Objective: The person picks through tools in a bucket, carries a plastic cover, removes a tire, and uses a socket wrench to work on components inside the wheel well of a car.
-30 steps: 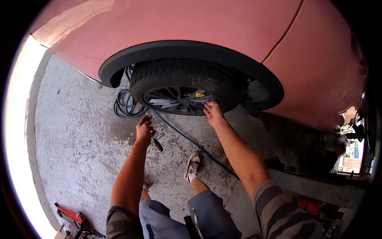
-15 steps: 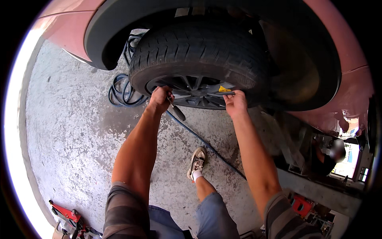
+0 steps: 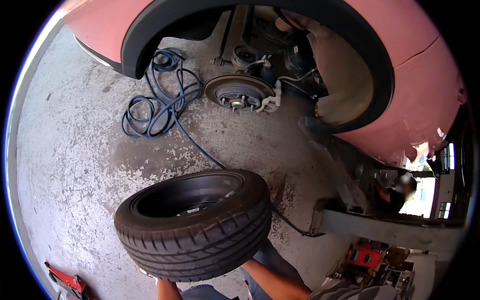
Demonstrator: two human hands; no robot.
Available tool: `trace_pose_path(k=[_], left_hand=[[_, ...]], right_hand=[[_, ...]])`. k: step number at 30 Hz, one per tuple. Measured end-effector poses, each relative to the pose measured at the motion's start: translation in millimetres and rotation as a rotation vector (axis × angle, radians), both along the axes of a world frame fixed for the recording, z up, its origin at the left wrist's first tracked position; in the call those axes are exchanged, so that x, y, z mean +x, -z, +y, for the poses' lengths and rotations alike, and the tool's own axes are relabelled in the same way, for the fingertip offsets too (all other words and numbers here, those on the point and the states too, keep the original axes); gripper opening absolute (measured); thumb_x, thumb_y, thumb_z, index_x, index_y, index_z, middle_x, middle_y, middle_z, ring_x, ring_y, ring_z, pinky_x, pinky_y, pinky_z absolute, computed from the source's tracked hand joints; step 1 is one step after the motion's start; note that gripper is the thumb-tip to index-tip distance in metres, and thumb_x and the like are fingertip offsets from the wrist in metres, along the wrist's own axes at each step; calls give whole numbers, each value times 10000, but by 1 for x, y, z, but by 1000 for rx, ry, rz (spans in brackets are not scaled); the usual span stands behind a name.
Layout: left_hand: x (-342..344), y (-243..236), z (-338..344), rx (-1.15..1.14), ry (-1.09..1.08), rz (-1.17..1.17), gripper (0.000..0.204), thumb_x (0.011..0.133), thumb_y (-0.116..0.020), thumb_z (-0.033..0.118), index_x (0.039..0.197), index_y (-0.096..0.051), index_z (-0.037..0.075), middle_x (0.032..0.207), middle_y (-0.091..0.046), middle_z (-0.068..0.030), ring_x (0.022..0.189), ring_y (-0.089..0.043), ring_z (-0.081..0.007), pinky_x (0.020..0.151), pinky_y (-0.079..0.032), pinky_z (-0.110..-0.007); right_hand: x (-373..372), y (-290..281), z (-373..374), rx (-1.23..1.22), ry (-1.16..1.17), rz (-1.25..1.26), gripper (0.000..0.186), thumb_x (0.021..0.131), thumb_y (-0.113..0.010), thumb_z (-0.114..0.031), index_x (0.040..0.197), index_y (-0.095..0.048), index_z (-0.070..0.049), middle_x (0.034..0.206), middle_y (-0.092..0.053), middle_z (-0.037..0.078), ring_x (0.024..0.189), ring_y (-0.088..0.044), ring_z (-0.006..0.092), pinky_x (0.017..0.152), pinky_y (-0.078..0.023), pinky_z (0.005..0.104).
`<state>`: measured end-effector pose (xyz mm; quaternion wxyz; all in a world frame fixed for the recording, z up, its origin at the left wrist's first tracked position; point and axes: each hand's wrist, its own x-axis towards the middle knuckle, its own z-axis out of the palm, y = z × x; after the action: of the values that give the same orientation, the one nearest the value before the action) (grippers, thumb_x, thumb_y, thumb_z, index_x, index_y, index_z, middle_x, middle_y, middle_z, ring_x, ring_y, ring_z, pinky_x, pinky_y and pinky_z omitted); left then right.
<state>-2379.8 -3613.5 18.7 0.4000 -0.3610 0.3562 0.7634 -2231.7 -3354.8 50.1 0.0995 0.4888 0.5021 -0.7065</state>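
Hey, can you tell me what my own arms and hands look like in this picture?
Your left forearm and right forearm are bare where they show, with no cuff or marking that I can make out. On the right, a striped fabric sleeve in lighter and darker grey shows. Your hands are hidden, so I can't say whether gloves are worn.

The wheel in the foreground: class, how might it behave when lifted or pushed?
The wheel is probably heavy, since a broad tyre surrounds a deep rim. Stood upright, it would likely roll readily, given its round outline. The grooved tread should offer some grip.
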Motion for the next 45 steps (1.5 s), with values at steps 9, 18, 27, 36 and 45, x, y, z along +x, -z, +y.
trace_pose_path(k=[9,18,27,36,45], left_hand=[[56,-11,-203,-677,108,-185,452,913,-465,42,1364,-446,67,1323,-563,-76,722,-560,-117,589,-495,-285],[47,-136,-330,-643,-340,-27,520,823,-369,-58,1330,-439,34,1318,-554,-110,541,-404,-46,517,-422,-223],[55,-127,-397,-832,-550,-88,342,925,-447,42,1264,-492,39,1136,-625,-111,538,-407,-35,477,-394,-203],[-1,-138,-330,-857,-450,58,235,976,-504,177,1184,-539,74,820,-499,-2,512,-365,-32,440,-341,-191],[-90,-214,-35,-492,-132,210,258,930,-571,111,1176,-502,79,766,-463,30,580,-419,-40,506,-360,-200]], right_hand=[[-129,-49,-232,770,-823,465,324,832,-611,-141,1116,-581,11,1168,-582,248,1132,-521,405,941,-413,476],[-288,-34,-553,738,-1557,350,371,834,-633,-183,1155,-550,-16,1118,-629,186,1015,-625,315,891,-494,407],[-255,2,-643,136,-1707,416,641,854,-578,-187,1392,-327,54,1406,-381,292,1293,-406,405,1075,-359,412],[-158,-56,-330,324,-1424,206,416,918,-549,-213,1301,-499,-60,1293,-544,164,1183,-521,347,982,-436,426],[-193,-131,-55,368,-1028,289,391,918,-587,-187,1265,-520,-18,1214,-598,184,1076,-616,291,917,-481,380]])
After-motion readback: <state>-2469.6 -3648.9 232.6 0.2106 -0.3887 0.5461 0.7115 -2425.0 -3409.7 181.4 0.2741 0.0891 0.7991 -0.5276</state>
